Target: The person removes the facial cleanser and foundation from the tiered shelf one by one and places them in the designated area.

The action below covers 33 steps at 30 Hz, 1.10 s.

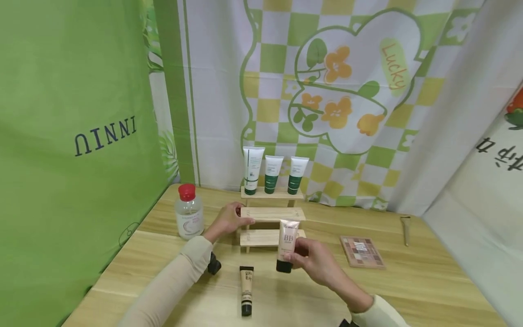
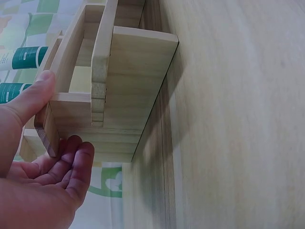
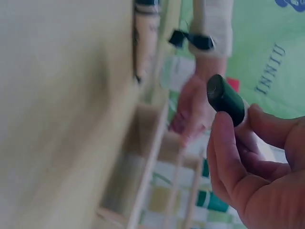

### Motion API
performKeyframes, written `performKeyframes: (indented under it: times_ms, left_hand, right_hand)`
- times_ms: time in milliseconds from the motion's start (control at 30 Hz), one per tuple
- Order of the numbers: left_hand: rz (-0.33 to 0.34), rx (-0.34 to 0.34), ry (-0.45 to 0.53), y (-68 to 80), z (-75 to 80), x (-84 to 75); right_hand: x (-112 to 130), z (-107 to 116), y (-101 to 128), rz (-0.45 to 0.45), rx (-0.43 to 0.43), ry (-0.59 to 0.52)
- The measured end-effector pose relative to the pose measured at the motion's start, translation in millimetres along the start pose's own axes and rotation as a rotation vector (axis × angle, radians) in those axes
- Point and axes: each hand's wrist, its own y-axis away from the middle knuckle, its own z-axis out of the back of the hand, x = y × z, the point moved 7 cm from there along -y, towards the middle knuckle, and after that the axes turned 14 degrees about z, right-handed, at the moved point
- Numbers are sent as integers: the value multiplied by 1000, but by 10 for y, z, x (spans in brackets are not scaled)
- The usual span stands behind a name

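Right hand (image 1: 316, 261) pinches a pink BB cream tube (image 1: 287, 245), cap down, just before the stepped wooden rack (image 1: 271, 213) mid-surface; left hand (image 1: 226, 221) grips the rack's end, best held firm for upright placement.

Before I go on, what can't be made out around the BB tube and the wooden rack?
- BB tube: small print too small in head view; right wrist view is blurred and shows only its dark cap.
- Right hand: fingers cover the tube's lower part.
- Wooden rack: left end hidden by left hand; left wrist view crops the rack's top.
- Green-capped tubes: labels unreadable.
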Motion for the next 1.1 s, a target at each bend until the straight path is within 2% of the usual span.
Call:
performKeyframes:
  times_ms: [67,133,267,400,633,833,1100]
  left_hand:
    - [3,2,-3,-3,12,1]
    - [13,12,-2,-4,12,3]
    - [27,21,8,-7,11,1]
    - [22,20,18,-10,17,-9]
    - [11,21,22,2,19,-8]
    - [5,19,21,6,5,-2]
    - [-9,7,18,-13,13,3]
  right_hand:
    - [-53,-163,76,-17,63,-81]
    - [-111,-318,136,-30,112,-114]
    - [-211,-565,235,-25,191,-54]
    - [-264,-707,291,-36,230,-10]
    - [-298,-773,282,-113,247,3]
    - [-372,-841,247,-180,243,-40]
    - [-433,-872,201,-202,228,-36]
